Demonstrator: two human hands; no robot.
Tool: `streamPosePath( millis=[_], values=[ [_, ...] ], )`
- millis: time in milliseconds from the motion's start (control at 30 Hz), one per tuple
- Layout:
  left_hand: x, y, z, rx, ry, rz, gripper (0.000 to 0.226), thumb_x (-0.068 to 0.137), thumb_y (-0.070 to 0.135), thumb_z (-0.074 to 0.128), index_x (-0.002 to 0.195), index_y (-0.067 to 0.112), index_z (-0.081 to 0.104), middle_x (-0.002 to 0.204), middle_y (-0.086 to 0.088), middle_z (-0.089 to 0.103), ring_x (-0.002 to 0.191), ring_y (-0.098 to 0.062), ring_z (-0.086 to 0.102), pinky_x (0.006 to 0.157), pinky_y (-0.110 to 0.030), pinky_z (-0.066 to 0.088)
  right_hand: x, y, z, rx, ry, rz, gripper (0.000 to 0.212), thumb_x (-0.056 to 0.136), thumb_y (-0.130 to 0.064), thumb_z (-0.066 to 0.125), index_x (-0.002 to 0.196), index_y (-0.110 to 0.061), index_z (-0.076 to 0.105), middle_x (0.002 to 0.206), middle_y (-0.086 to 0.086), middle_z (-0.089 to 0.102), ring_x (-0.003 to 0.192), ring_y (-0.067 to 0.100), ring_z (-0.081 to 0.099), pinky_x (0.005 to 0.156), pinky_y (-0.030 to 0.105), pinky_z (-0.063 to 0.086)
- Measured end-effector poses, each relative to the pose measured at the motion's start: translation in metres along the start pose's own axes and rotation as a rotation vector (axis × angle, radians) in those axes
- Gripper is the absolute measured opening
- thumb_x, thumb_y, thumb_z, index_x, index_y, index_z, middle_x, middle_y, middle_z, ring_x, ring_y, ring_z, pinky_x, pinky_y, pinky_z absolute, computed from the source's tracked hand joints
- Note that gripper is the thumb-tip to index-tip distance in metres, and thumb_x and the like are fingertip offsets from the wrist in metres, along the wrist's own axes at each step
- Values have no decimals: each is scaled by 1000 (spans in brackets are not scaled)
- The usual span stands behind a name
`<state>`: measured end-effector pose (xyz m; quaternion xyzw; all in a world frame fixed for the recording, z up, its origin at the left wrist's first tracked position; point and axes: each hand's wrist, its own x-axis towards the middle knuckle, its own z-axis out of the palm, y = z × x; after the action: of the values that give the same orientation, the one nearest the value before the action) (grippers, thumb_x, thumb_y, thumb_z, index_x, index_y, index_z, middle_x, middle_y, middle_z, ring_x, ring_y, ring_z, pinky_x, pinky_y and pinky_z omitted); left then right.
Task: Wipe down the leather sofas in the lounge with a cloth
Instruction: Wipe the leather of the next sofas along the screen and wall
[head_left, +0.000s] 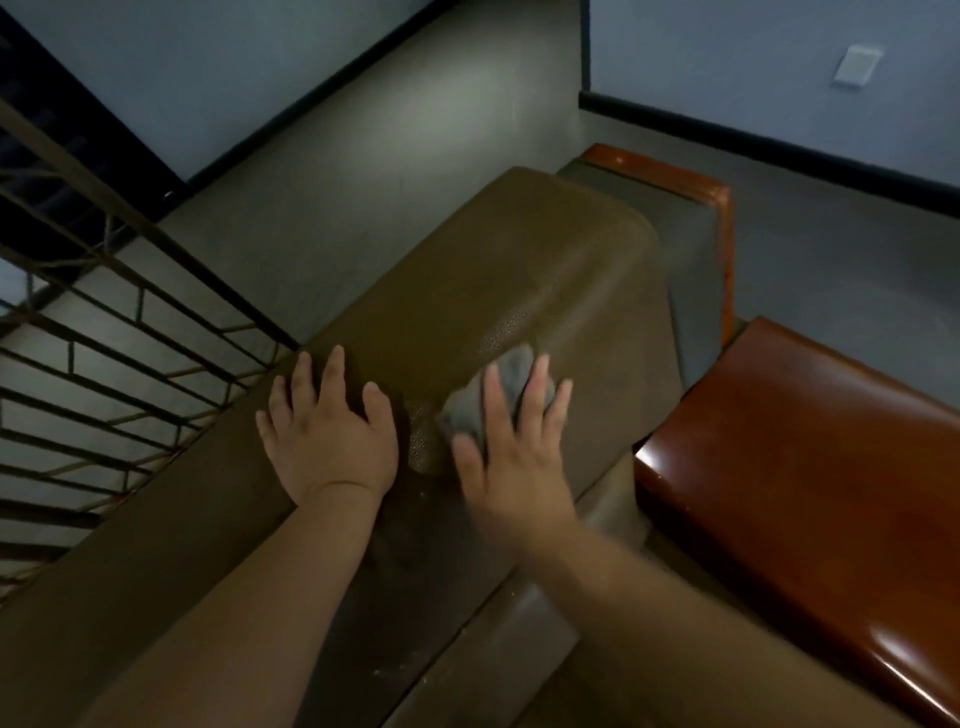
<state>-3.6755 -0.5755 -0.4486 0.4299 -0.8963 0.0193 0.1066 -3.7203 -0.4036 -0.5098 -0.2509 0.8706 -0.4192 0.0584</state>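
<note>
Right grip (511, 436) flat on cloth (506, 382), fingers splayed

The sofa backrest (483, 291) is brown leather, matt, with a fine pebbled grain that shows near the cloth (506, 384), a soft grey fabric, dull and slightly fuzzy. The seat (810, 457) beside it is reddish-brown and glossy, smooth, catching bright highlights. The railing (119, 332) looks like dark painted metal. The floor (363, 171) is grey, matt.
</note>
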Motion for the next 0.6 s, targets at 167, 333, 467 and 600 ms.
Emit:
streamPosePath(
  millis=[167, 333, 467, 600],
  values=[
    [3, 17, -26, 37, -206, 40, 59, 109, 51, 21, 167, 42, 18, 177, -1, 15, 163, -31, 12, 130, -61, 11, 109, 32, -73, 220, 132, 375, 65, 108, -58, 13, 166, -37, -9, 172, 8, -25, 156, 43, -24, 126, 64, -6],
    [17, 124, -31, -52, -324, 639, 68, 97, 62, 20, 164, 47, 21, 177, 4, 15, 163, -23, 10, 130, -59, 10, 36, 4, -25, 257, 90, 217, 70, 105, -59, 22, 163, -45, -16, 169, -2, -34, 153, 37, -33, 125, 62, -10],
    [20, 143, 5, 58, -126, 720, 64, 103, 62, 12, 166, 48, 10, 178, 6, 7, 164, -27, 5, 130, -61, 9, 43, 55, -21, 161, 45, 36, 61, 111, -53, 21, 165, -45, -5, 174, 1, -20, 155, 36, -30, 126, 66, -5],
    [28, 129, 21, -43, -39, 788, 72, 101, 72, 8, 166, 42, 22, 176, 2, 20, 162, -30, 16, 129, -58, 14, 66, 91, -32, -25, 180, -161, 58, 110, -55, 20, 166, -41, 11, 175, 4, -9, 160, 39, -15, 127, 63, -2]
  ],
)
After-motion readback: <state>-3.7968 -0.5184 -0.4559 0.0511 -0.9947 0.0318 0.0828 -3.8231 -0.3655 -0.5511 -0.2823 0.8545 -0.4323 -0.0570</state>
